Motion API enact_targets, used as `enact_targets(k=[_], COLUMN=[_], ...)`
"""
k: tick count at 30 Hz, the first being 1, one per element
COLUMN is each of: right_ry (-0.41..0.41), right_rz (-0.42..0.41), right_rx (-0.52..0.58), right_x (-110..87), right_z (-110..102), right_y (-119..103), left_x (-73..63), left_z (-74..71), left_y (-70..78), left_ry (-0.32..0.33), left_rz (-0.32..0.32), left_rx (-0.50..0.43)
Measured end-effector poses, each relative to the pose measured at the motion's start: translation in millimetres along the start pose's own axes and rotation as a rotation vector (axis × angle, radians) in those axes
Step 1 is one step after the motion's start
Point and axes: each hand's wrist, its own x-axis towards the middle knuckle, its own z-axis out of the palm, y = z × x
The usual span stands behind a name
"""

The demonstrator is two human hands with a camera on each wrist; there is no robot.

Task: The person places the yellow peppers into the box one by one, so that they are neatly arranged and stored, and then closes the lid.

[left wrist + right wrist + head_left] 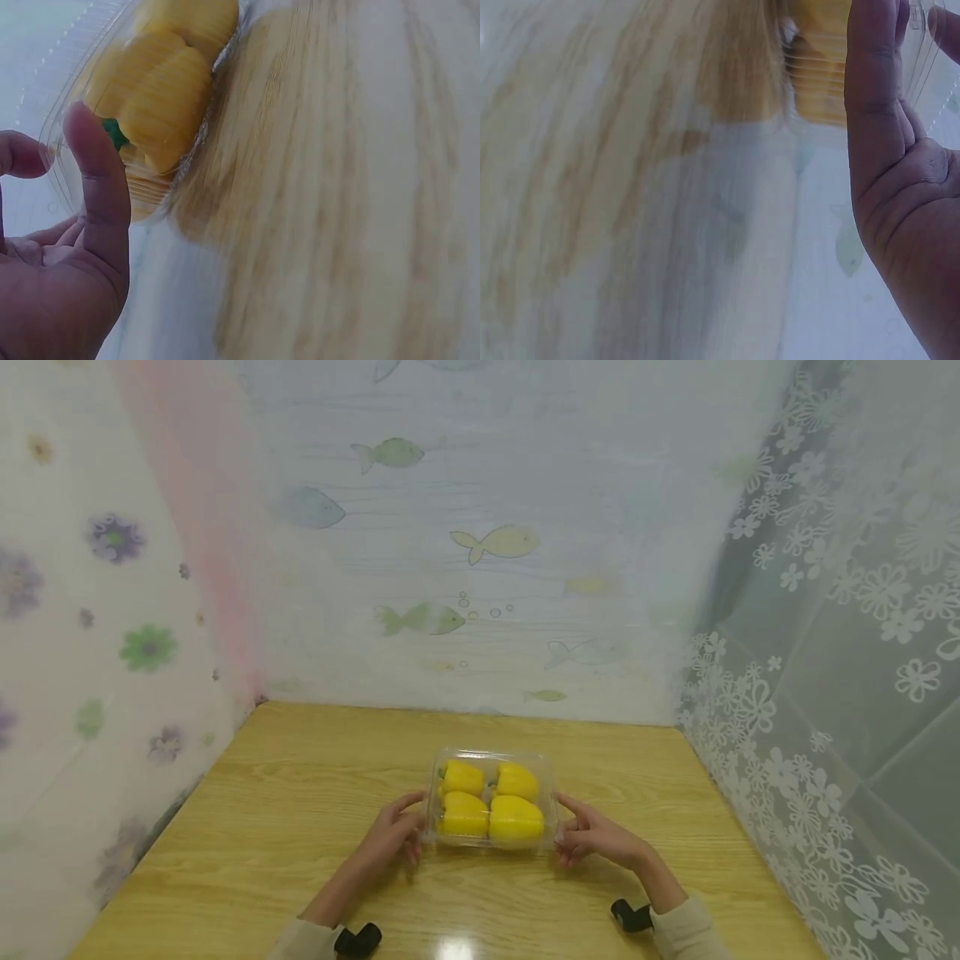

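A clear plastic container (487,754) sits on the wooden table, with several yellow bell peppers (517,821) inside in two rows. A green stem (115,133) shows through the plastic in the left wrist view. My left hand (392,835) holds the container's left side; its thumb (101,180) and a finger lie on either side of the clear rim. On the right side, my right hand (600,839) grips the opposite edge, fingers around the plastic wall. The right wrist view cuts off most of the container and the fingertips.
The wooden table (315,777) runs back to a wall sheet with fish prints (495,542). Flower-patterned sheets hang at left (150,647) and right (795,810). Black wrist mounts (358,941) show at both sleeves.
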Motion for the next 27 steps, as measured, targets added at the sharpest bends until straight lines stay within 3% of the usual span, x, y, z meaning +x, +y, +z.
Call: enact_targets(k=[15,27], right_ry=[0.015,0.047], right_rz=[-0.001,-0.056], right_rx=[0.014,0.003], right_x=[-1.0,-1.8], right_z=[2.3,4.6], right_y=[3.8,7.2], left_x=[-3.4,-6.0], left_z=[-9.6,-2.6], left_y=[-5.4,-7.3], left_ry=[-0.151,-0.155], left_rz=[0.080,0.098], left_rx=[0.007,-0.097])
